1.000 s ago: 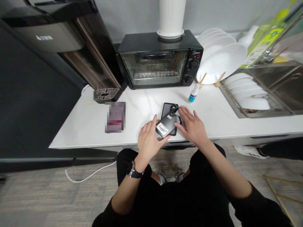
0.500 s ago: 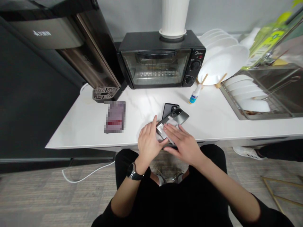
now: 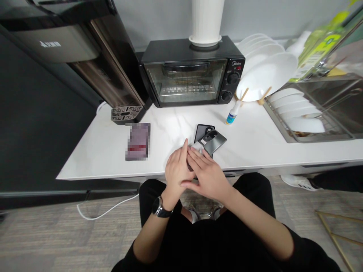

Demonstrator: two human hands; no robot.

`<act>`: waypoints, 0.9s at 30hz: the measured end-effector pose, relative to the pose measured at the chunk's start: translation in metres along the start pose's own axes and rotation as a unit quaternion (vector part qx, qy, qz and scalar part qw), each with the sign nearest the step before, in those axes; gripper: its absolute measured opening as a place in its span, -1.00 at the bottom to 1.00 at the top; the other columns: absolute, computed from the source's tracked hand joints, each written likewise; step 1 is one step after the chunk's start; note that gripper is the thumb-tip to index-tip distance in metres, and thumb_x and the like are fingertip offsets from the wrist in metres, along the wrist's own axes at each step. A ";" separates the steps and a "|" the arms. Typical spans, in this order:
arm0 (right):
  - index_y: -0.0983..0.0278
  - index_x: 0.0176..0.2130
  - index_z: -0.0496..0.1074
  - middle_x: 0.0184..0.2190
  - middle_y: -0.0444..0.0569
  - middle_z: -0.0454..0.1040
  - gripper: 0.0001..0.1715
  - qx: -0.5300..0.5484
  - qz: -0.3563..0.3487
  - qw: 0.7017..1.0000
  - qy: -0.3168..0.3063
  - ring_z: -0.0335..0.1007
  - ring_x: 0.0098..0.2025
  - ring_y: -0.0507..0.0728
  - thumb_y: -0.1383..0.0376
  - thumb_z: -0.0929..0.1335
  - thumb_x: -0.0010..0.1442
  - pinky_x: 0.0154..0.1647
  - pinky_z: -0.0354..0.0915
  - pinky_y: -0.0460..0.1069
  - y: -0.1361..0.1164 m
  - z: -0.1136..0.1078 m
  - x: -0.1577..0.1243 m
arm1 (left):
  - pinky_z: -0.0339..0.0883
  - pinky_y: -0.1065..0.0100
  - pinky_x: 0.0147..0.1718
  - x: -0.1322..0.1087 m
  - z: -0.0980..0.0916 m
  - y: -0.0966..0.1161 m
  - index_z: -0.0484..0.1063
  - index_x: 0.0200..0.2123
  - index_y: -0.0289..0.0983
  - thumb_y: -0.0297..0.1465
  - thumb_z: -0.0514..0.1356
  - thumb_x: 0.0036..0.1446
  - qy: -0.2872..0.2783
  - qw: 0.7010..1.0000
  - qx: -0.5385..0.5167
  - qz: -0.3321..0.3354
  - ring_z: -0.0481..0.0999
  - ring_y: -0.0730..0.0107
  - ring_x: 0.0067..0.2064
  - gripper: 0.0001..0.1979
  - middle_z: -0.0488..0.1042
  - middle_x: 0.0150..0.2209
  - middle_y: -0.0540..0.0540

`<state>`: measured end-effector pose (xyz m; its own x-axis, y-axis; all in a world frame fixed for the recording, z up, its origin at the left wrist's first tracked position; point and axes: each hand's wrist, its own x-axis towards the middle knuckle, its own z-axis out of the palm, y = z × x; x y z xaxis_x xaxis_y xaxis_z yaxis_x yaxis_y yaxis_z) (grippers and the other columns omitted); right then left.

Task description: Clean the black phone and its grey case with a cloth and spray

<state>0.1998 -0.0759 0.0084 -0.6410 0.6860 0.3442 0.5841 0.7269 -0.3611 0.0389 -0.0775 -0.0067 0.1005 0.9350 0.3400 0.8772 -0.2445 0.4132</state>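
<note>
A grey phone (image 3: pixel 213 141) lies face down on the white counter (image 3: pixel 107 151), camera end away from me, partly over a black phone case (image 3: pixel 202 130). My left hand (image 3: pixel 176 170), with a watch on its wrist, grips the phone's near end, thumb up along its left edge. My right hand (image 3: pixel 207 175) lies across the near end with fingers stretched flat and together, pointing left and covering the phone's label. A small white cloth seems to peek out under those fingers; I cannot be sure.
A black toaster oven (image 3: pixel 190 75) stands at the back with a white vase on top. A small white bottle (image 3: pixel 233 112) stands right of it, before racked white plates (image 3: pixel 266 75) and a sink (image 3: pixel 326 109). A blurred-out card (image 3: pixel 137 141) lies to the left, near a dark dispenser (image 3: pixel 85 53).
My right hand has slid from the phone's camera end down along its back to the near end, toward me and leftward. The left hand has kept its grip.
</note>
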 end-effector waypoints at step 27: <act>0.27 0.52 0.09 0.52 0.16 0.14 -0.12 -0.066 0.069 0.995 0.021 0.09 0.54 0.33 -0.16 0.20 0.49 0.53 0.06 0.43 0.065 -0.030 -0.024 | 0.42 0.05 0.15 0.003 -0.004 0.008 0.00 0.53 -0.24 -0.03 0.37 0.22 0.000 1.000 0.018 0.015 0.55 -0.04 0.11 -0.01 0.55 0.14 -0.24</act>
<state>0.2676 -0.0442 0.0024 -0.5295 0.7787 0.3366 0.7275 0.6209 -0.2918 0.0437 -0.0781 0.0010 0.1276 0.9271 0.3525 0.8904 -0.2637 0.3710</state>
